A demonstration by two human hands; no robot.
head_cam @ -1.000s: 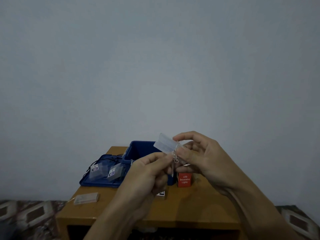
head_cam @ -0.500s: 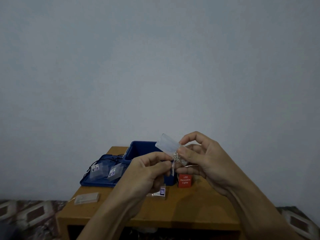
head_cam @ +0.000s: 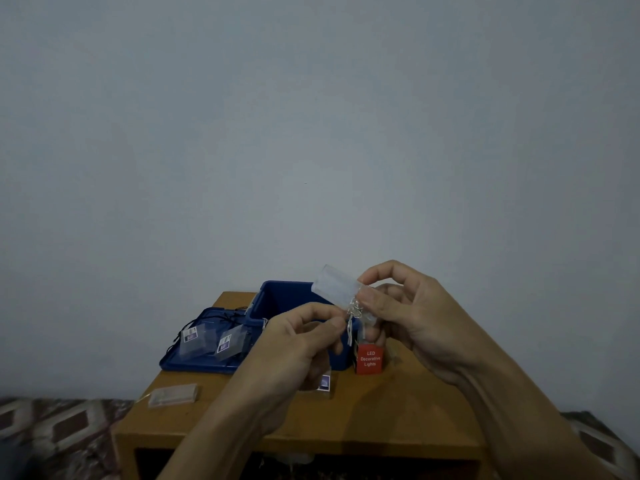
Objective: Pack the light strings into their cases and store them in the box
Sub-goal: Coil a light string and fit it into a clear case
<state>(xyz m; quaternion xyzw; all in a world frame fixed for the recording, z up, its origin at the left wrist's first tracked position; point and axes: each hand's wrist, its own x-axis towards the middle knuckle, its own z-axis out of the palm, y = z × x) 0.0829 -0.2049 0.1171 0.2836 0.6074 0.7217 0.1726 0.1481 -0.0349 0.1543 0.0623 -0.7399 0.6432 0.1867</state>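
My right hand [head_cam: 412, 313] pinches a clear plastic case [head_cam: 334, 284], held tilted above the table. A thin silver light string [head_cam: 352, 315] hangs from the case's lower end, and my left hand [head_cam: 298, 344] pinches that wire between thumb and forefinger. Behind my hands stands the open blue box [head_cam: 277, 299]; its lid [head_cam: 194, 358] lies flat at the left with two clear packed cases [head_cam: 211, 341] and dark wire on it. Another clear case [head_cam: 173, 394] with a string lies on the table's front left.
A red carton [head_cam: 370, 360] marked "LED Decorative Lights" stands just right of the box. A small clear case with a purple label [head_cam: 323, 382] lies under my left hand. The wooden table [head_cam: 381, 420] is small, against a plain wall, with patterned floor on both sides.
My right hand has turned the clear case slightly and lifted it a little. My left hand has shifted its pinch on the wire just below the case.
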